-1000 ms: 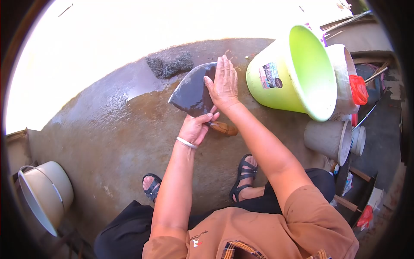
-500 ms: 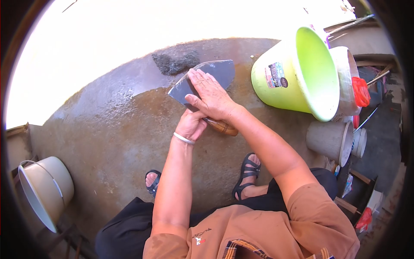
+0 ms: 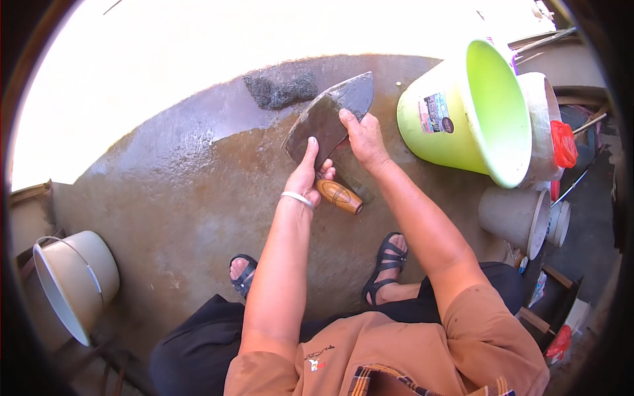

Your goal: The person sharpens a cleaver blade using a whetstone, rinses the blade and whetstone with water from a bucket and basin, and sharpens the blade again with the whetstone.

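Both hands hold a cleaver (image 3: 323, 122) with a broad, dark, wet blade, one side facing up, and a short wooden handle. My left hand (image 3: 307, 175), with a white band at the wrist, is closed on the blade's lower end beside the wooden handle (image 3: 340, 196), its thumb lying on the blade face. At the blade's right side my right hand (image 3: 364, 140) grips it, thumb on top and fingers curled, partly hidden underneath. Just beyond the blade, a dark, rough-textured pad or cloth (image 3: 281, 91) lies on the wet floor.
A large lime-green bucket (image 3: 429, 125) lies tipped at the right, with a translucent container (image 3: 538, 112), red plastic bag (image 3: 563, 142) and grey bucket (image 3: 512, 214) near it. At the left is a tilted cream bucket (image 3: 89, 267) with a handle. Sandalled feet (image 3: 389, 264) stand below.
My right hand has moved from lying flat across the blade to gripping its right side. The cleaver has turned and its blade face and handle show more. The view has shifted slightly.
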